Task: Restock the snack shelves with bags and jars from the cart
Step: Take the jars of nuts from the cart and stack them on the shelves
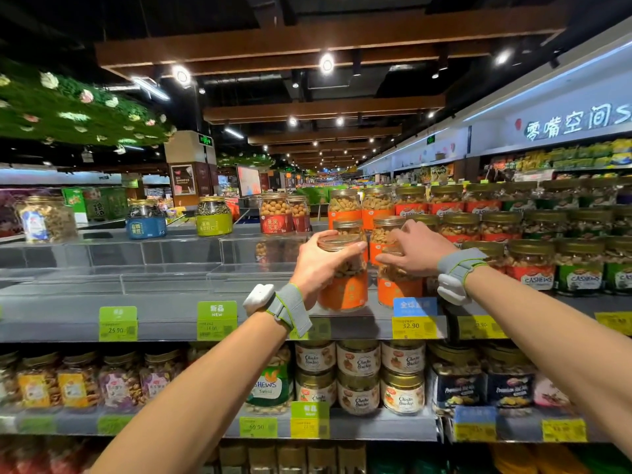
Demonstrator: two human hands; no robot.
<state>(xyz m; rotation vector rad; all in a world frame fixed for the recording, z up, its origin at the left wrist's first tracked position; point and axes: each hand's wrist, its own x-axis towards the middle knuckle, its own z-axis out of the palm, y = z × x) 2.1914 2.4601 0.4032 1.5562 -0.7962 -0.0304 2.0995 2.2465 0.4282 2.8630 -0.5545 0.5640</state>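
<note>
Top shelf, far left: four single jars spaced apart: pale-label jar (46, 218), blue-label jar (146, 218), green-label jar (214, 216), red-label jar (276, 213). Clear dividers (171, 265) in front of them, on the near steps.

Centre: left hand (321, 265) wraps the first orange jar (343, 289) just under its lid, fingers curled round it. Jar is upright at the near edge of the top shelf (164, 316); can't tell if its base is down.

Just beside it on the right: right hand (415, 253) grips the second orange jar (398, 289), fingers curled across its upper front. Also upright, near edge, above the yellow 32.90 tag (414, 326). More orange jars stepped up behind both.

Grey wristband (289, 307) with a white unit on each wrist.

Right: cashew jars (531, 265) packed in stepped rows.

Lower shelf (376, 427): full of mixed jars.
</note>
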